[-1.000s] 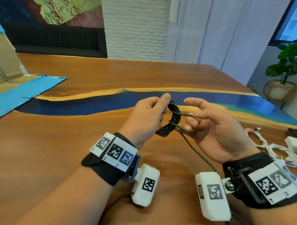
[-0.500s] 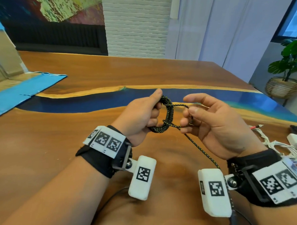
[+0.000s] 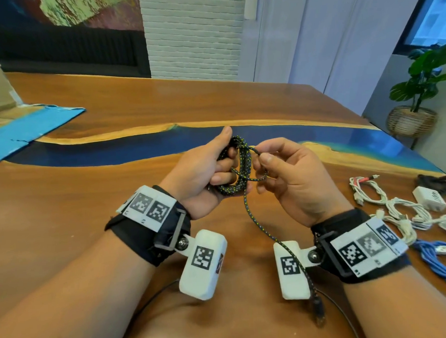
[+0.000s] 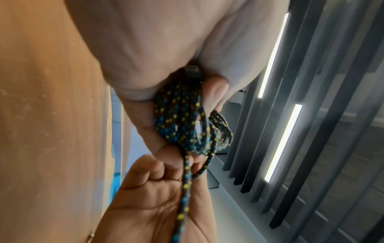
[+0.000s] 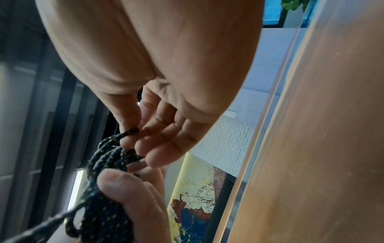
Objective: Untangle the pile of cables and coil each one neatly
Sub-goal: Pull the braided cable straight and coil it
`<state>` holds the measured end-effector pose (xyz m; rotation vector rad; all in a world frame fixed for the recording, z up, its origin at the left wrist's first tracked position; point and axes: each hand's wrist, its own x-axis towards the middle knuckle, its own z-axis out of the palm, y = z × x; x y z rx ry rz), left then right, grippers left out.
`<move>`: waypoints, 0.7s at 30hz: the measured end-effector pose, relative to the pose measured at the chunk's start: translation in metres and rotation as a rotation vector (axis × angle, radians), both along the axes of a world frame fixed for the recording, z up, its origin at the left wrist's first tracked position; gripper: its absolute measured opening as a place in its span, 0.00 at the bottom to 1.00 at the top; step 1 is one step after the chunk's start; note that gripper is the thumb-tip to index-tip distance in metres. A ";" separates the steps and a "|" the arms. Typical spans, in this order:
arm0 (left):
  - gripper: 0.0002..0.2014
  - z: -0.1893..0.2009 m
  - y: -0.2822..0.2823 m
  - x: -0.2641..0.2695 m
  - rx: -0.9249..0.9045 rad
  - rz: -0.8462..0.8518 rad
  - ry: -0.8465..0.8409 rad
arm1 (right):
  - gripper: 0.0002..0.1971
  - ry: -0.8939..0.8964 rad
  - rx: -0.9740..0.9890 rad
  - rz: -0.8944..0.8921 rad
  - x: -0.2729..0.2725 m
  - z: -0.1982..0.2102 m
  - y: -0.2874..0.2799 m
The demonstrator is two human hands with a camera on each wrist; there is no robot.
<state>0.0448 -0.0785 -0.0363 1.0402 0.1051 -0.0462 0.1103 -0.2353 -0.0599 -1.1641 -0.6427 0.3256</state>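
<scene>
A black braided cable with yellow and blue flecks (image 3: 242, 168) is wound into a small coil held above the table. My left hand (image 3: 211, 166) grips the coil (image 4: 182, 125), fingers and thumb curled round it. My right hand (image 3: 270, 164) pinches a loop of the same cable (image 5: 129, 132) at the top of the coil. The cable's free tail (image 3: 268, 233) hangs down toward me across the right wrist camera, and its plug (image 3: 319, 310) lies near the table's front edge. A second plug end (image 4: 192, 72) shows inside my left palm.
A tangle of white cables (image 3: 397, 212) with a white charger (image 3: 429, 198) lies at the right, a blue cable (image 3: 440, 261) in front of it and a dark object (image 3: 432, 181) behind. A cardboard box with blue flaps (image 3: 23, 126) sits at the far left of the wooden table (image 3: 65, 201).
My right hand has carried the cable up and over the coil, adding a turn; both hands have drawn closer together and the hanging tail is shorter.
</scene>
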 end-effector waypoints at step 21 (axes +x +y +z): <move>0.20 0.000 0.030 0.009 0.511 0.379 -0.132 | 0.19 0.209 -0.212 0.211 0.001 0.020 -0.030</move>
